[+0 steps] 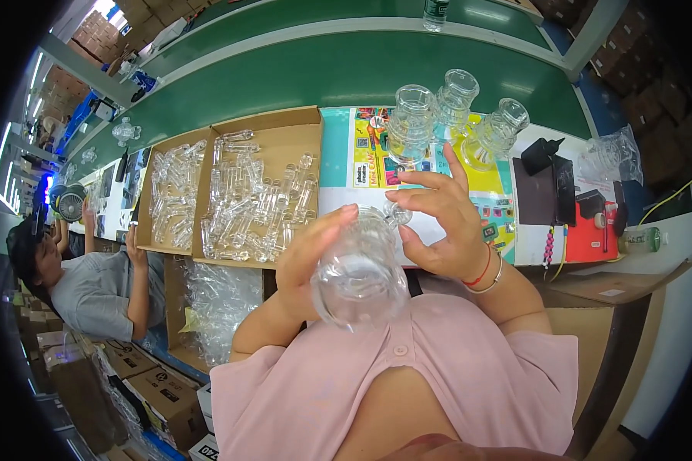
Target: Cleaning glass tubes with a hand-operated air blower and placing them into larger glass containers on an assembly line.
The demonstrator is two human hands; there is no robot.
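In front of my chest, my left hand (306, 257) is wrapped round the side of a clear glass vessel (357, 280), tilted with its wide round end toward me. My right hand (444, 223) pinches a small clear glass piece (397, 214) between thumb and fingers, against the vessel's upper right side. Whether that piece is joined to the vessel I cannot tell. Beyond my right hand, three similar waisted glass vessels stand on the table, one of them at the left (412, 127). A cardboard tray (294, 127) to the left holds many short clear glass tubes (246, 200).
A second cardboard tray section (178, 250) with glass tubes adjoins on the left. Below it sits a box of clear plastic bags (223, 300). A black stand (565, 188) and a red sheet (592, 242) lie at right. A co-worker (104, 288) sits at left.
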